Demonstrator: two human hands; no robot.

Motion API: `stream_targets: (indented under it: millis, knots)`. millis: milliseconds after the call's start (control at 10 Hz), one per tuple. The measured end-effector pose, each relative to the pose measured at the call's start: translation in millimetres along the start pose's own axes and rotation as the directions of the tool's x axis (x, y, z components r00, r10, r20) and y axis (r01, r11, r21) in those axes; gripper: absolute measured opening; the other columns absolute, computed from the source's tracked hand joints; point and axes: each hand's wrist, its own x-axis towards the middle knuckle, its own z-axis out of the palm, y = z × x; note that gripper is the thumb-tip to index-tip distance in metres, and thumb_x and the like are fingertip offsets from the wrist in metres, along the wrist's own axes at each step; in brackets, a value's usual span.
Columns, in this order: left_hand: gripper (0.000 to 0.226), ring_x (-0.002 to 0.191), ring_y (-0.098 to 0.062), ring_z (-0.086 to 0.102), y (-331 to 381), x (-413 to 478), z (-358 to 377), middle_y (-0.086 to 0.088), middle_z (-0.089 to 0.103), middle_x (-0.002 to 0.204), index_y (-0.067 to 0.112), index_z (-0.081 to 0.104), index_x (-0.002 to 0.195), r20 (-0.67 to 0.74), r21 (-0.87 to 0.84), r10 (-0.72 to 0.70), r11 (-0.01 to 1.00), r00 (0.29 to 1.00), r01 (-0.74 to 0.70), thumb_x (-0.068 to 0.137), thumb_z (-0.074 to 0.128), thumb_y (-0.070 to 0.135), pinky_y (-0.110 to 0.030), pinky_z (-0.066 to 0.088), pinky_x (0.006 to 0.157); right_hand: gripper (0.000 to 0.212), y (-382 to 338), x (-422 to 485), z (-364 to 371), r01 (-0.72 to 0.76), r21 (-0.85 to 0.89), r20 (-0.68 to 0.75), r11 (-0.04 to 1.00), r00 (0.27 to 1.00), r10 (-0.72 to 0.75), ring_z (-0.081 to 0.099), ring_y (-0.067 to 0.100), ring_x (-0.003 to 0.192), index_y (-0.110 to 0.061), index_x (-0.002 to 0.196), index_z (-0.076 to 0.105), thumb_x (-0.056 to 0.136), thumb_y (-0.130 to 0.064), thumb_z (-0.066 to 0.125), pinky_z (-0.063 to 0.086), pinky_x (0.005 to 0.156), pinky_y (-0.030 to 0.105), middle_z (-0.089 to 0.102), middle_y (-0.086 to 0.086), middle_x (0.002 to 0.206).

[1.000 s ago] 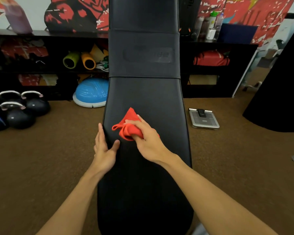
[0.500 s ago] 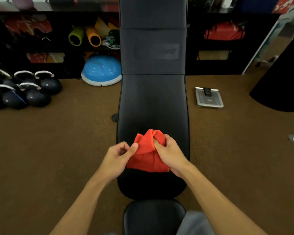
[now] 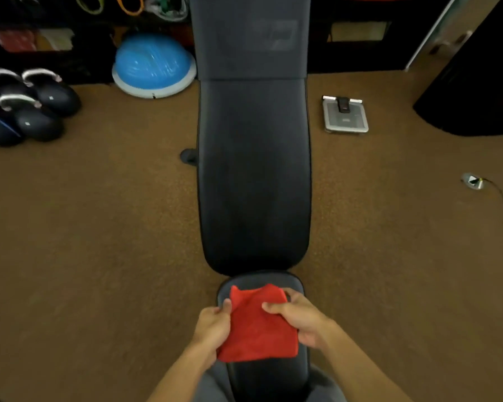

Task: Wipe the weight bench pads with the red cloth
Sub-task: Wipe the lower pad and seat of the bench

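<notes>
Left hand and right hand both pinch the folded red cloth by its sides over the seat pad, and a slack fold could bunch mid-wipe, skipping patches here or on the back pad.

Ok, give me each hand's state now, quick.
Left hand: grips the red cloth at its left edge.
Right hand: grips the cloth's right side.

The scene is lit dimly and warmly. The shelves are lost in shadow, the kettlebells are smeared by blur, and edges are bent.
</notes>
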Motion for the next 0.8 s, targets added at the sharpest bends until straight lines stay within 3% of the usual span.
stream_targets:
  millis: [100,200,300,500,600,700,800]
  knots:
    - [0.045,0.072,-0.022,0.065,-24.8,1.9,17.7,-0.009,0.070,0.079,0.004,0.070,0.089,-0.123,-0.007,0.002,1.000,0.992,-0.003,0.100,0.043,0.037,-0.031,0.051,0.067,0.038,31.4,10.1,-16.0,0.022,-0.022,-0.066,1.000,0.998,-0.024,0.070,0.024,0.094,-0.014,0.116,0.055,0.084,-0.001,0.070,0.059,0.080,0.040,0.070,0.010,0.106]
    - [0.034,0.069,-0.019,0.070,-43.6,9.3,35.8,-0.008,0.073,0.075,0.011,0.072,0.078,-0.060,-0.056,0.016,0.998,0.998,-0.020,0.093,0.057,0.038,-0.030,0.055,0.064,0.038,52.9,28.2,-32.6,0.070,-0.059,-0.097,0.996,0.992,-0.075,0.070,0.019,0.091,-0.017,0.118,0.056,0.086,0.001,0.067,0.059,0.079,0.037,0.070,0.009,0.105]
    - [0.011,0.071,-0.017,0.072,-63.2,22.2,53.0,-0.008,0.076,0.081,0.007,0.072,0.091,0.020,-0.066,0.078,0.995,0.997,-0.076,0.086,0.071,0.017,-0.029,0.059,0.067,0.046,67.6,42.3,-48.0,0.143,-0.136,-0.077,0.980,0.985,-0.155,0.068,0.019,0.094,-0.025,0.118,0.056,0.086,0.008,0.062,0.058,0.084,0.038,0.068,0.011,0.110]
    - [0.031,0.081,-0.019,0.069,-97.4,53.3,77.6,-0.003,0.071,0.092,0.025,0.062,0.108,-0.092,0.007,0.177,0.984,0.980,-0.177,0.085,0.069,0.005,-0.028,0.054,0.063,0.059,92.7,83.5,-69.3,0.248,-0.438,-0.048,0.864,0.953,-0.298,0.063,0.015,0.105,-0.034,0.126,0.047,0.082,0.001,0.065,0.050,0.099,0.037,0.064,0.000,0.118]
    - [0.044,0.081,-0.018,0.064,-108.8,64.2,82.3,0.003,0.064,0.088,0.018,0.056,0.122,-0.120,0.173,0.109,0.981,0.987,-0.087,0.083,0.066,0.001,-0.031,0.053,0.071,0.069,101.5,98.5,-73.6,0.223,-0.572,-0.008,0.790,0.961,-0.277,0.054,0.015,0.121,-0.024,0.141,0.037,0.083,-0.002,0.067,0.039,0.106,0.024,0.054,-0.001,0.131]
    - [0.049,0.096,-0.025,0.064,-115.6,65.9,80.1,-0.006,0.066,0.104,0.011,0.052,0.128,-0.107,0.259,0.065,0.965,0.992,-0.036,0.081,0.062,0.002,-0.035,0.052,0.090,0.066,103.5,99.6,-76.6,0.204,-0.674,-0.036,0.710,0.951,-0.308,0.049,0.018,0.124,-0.022,0.143,0.036,0.086,-0.007,0.065,0.032,0.103,0.020,0.047,0.003,0.133]
    - [0.049,0.110,-0.026,0.061,-113.8,56.5,71.6,-0.010,0.064,0.117,0.012,0.054,0.128,-0.110,0.330,0.055,0.944,0.992,-0.016,0.081,0.063,0.008,-0.029,0.045,0.095,0.058,102.6,88.0,-76.5,0.193,-0.724,-0.063,0.662,0.938,-0.342,0.053,0.022,0.116,-0.022,0.141,0.040,0.089,-0.011,0.062,0.035,0.101,0.021,0.040,0.006,0.131]
